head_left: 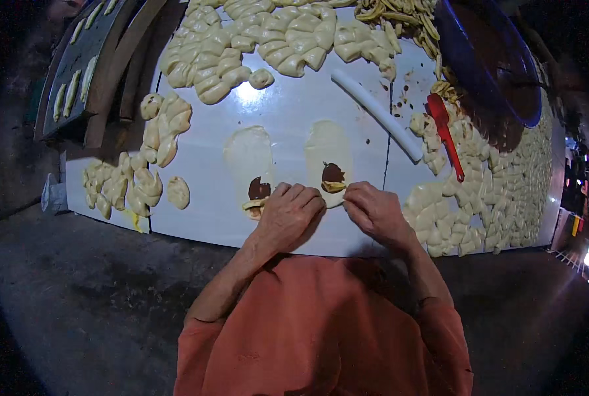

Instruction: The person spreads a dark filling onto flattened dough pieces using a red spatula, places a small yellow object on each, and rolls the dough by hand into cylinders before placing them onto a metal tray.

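Two flattened dough ovals lie side by side on the white table in front of me. The right dough oval (328, 142) bears a dab of chocolate spread (332, 173) and a yellowish strip of filling, perhaps banana (334, 187). At its near edge, my left hand (290, 212) and my right hand (376, 210) are closed, fingertips pinching the dough from both sides. The left dough oval (248, 152) carries its own chocolate dab (259, 189) and a similar strip, partly hidden by my left hand.
A white rolling pin (377, 115) lies beyond my right hand, beside a red spatula (445, 135). Dough pieces (294, 39) spread along the back, left and right. A blue basin (535, 109) of brown filling stands far right, near yellowish strips (406, 13). A tray (63, 69) holds rolled pieces.
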